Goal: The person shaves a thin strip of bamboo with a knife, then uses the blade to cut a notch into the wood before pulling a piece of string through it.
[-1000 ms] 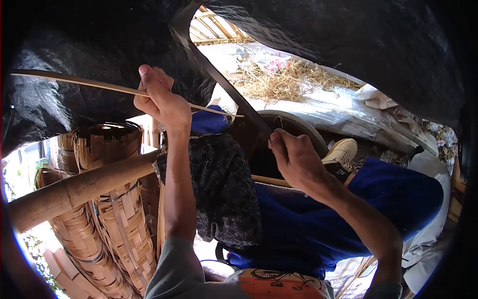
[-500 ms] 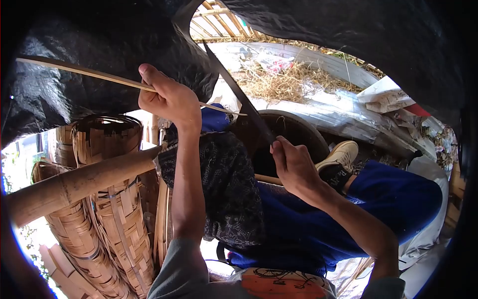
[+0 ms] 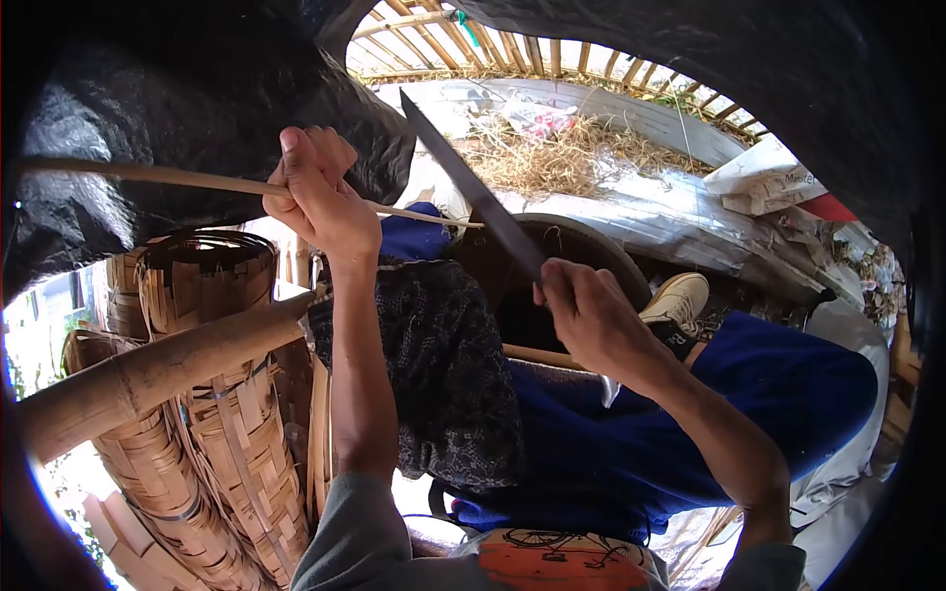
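My left hand (image 3: 320, 192) is closed around a thin bamboo strip (image 3: 168, 175). The strip runs from the far left, through the fist, to a pale end near the blade. In my right hand (image 3: 591, 310) is the handle of a long dark machete (image 3: 473, 192), its tip pointing up and left. The strip's right end meets the lower part of the blade in this view. Below the strip a dark patterned cloth (image 3: 448, 364) lies over my leg, beside blue trousers (image 3: 729, 394). Behind the blade stands a dark round tub (image 3: 591, 251).
Tall woven bamboo baskets (image 3: 212, 286) stand at the left behind a thick bamboo pole (image 3: 168, 369). Black plastic sheeting (image 3: 197, 89) hangs above. Dry straw (image 3: 552, 158) lies on a pale sheet ahead, before a bamboo slat fence (image 3: 473, 44). A shoe (image 3: 680, 295) rests right of the tub.
My left hand has shifted slightly left, and the strip's left part sits lower. The machete is angled a little differently, with my right hand slightly further right. The view shows more fence.
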